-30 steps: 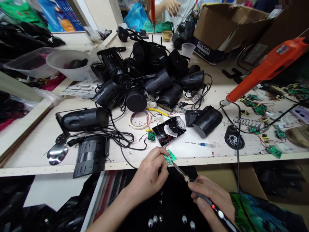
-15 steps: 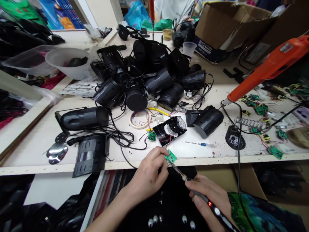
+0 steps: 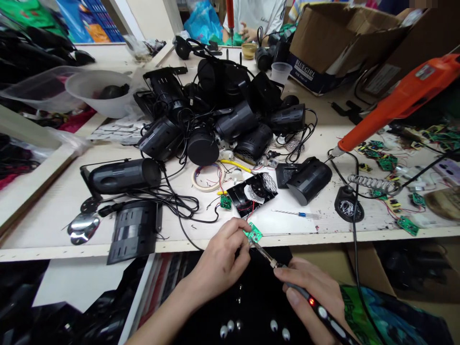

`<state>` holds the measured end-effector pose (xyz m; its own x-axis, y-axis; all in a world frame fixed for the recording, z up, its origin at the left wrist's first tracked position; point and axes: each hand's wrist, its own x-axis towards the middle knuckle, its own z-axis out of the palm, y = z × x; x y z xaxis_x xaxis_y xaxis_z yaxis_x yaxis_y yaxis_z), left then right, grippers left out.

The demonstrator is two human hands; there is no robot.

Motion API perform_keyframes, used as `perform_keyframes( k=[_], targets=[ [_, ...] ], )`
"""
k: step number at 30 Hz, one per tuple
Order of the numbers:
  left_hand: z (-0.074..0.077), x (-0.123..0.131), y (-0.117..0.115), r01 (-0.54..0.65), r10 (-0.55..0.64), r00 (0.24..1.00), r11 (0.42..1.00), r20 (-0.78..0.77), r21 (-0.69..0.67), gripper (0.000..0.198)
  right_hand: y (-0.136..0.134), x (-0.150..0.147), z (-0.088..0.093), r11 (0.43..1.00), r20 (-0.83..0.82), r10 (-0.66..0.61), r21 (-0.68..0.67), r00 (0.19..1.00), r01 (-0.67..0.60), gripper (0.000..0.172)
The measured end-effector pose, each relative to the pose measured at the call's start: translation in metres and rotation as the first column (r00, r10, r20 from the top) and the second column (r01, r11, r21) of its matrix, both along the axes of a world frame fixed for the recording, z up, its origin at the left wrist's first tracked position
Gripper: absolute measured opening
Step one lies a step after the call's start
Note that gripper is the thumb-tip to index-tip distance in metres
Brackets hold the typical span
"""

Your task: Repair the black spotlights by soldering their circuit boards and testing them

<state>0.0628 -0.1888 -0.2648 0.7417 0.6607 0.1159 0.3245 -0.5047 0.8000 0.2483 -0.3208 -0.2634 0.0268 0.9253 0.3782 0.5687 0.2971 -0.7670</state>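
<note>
My left hand (image 3: 219,261) pinches a small green circuit board (image 3: 253,233) just in front of the bench's front edge. My right hand (image 3: 312,292) grips a black soldering iron (image 3: 316,309) with a red light lit on its handle. The iron's metal tip touches the lower edge of the board. Red wires run from the board up to an open black lamp plate (image 3: 252,193) with a white LED cluster on the bench. A blue-handled screwdriver (image 3: 298,214) lies to the right of that plate.
A heap of black spotlight housings (image 3: 223,117) and cables fills the bench middle. An orange power tool (image 3: 395,103) hangs at right above a soldering stand (image 3: 348,206) and several green boards (image 3: 408,224). A cardboard box (image 3: 334,40) stands behind. Another person's hand (image 3: 247,32) works at the far end.
My right hand and the iron have shifted slightly left, pressing the tip closer under the board. The other person's hand at the far end has dropped lower.
</note>
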Motion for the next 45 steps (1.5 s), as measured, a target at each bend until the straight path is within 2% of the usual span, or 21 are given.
perform_keyframes(
  k=[8,15,21,25,35,40,45],
  targets=[
    [-0.0005,0.0002,-0.0001,-0.014,0.014,1.0,1.0,0.004,0.015,0.016,0.0007,0.0018,0.0024,0.999,0.011,0.041,0.015,0.999,-0.041,0.032],
    [-0.0017,0.0006,-0.0009,-0.016,0.016,1.0,1.0,0.005,0.012,0.016,-0.0023,-0.0028,-0.0004,1.0,-0.045,-0.02,0.022,0.999,0.021,0.032],
    [-0.0014,0.0,-0.0006,-0.014,0.014,1.0,1.0,0.005,-0.006,0.016,-0.0009,0.0019,-0.002,0.997,-0.007,0.076,0.0,0.997,-0.076,0.031],
    [-0.001,0.0003,-0.0009,-0.013,0.013,1.0,1.0,-0.004,-0.003,0.016,0.0013,0.0024,-0.0029,0.996,0.003,0.084,0.0,0.996,-0.084,0.031],
    [0.0,0.0015,-0.0009,-0.02,0.02,1.0,1.0,0.0,-0.009,0.017,-0.0076,-0.0039,0.0009,0.983,-0.143,-0.174,0.042,0.974,0.181,0.024],
    [-0.0002,0.0013,-0.0008,-0.027,0.027,1.0,1.0,0.002,-0.008,0.017,-0.0065,-0.0033,0.0028,0.978,-0.123,-0.191,0.063,0.974,0.2,0.025],
    [0.0009,0.0018,-0.0011,-0.021,0.022,1.0,1.0,0.008,-0.016,0.017,-0.0043,-0.0016,0.0041,0.985,-0.11,-0.148,0.076,0.983,0.157,0.027]
  ],
)
